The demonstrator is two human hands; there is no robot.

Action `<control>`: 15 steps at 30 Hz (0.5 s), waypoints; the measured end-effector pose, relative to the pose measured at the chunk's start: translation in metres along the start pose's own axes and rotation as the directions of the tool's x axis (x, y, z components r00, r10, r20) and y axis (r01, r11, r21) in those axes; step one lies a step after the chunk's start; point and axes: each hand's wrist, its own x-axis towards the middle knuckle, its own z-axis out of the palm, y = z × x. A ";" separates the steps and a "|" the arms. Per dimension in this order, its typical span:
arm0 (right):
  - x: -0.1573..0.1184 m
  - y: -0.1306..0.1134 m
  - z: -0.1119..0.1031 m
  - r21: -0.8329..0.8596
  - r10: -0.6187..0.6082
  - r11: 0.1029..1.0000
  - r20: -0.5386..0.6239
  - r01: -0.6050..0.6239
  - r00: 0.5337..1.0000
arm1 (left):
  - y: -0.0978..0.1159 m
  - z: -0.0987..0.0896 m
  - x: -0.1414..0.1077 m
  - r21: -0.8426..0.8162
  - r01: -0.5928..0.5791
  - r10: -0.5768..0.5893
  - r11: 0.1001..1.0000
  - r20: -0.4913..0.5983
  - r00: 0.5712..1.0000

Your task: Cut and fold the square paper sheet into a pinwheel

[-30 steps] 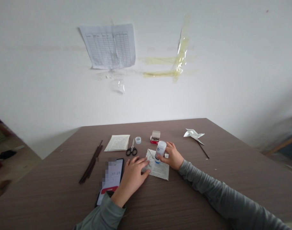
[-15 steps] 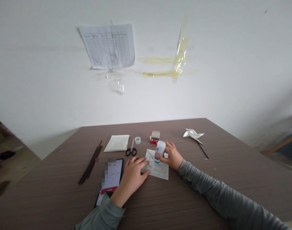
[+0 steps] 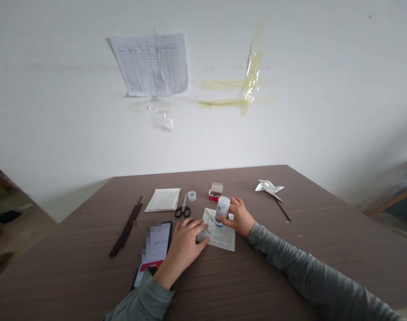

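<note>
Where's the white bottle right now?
In the head view, just right of centre, the white bottle is in the right hand, over the printed paper, near the red box.

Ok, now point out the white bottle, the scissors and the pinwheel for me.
White bottle point(image 3: 222, 210): head view, on the side of its body.
Scissors point(image 3: 183, 207): head view, near where the blade meets the black handles.
Pinwheel point(image 3: 269, 188): head view, on its pale folded vanes.

The white bottle point(image 3: 222, 207) has shifted (only very slightly) leftward over the printed paper point(image 3: 222, 239).
</note>
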 end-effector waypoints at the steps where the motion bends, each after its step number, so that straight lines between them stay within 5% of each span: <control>1: 0.000 0.000 0.000 0.004 -0.001 1.000 0.004 0.001 1.000 | 0.000 0.000 0.000 0.000 0.003 -0.003 1.000 0.004 1.000; 15: -0.001 0.001 0.001 -0.015 -0.014 1.000 -0.004 0.014 1.000 | 0.000 -0.001 0.001 -0.004 0.006 -0.006 1.000 -0.001 1.000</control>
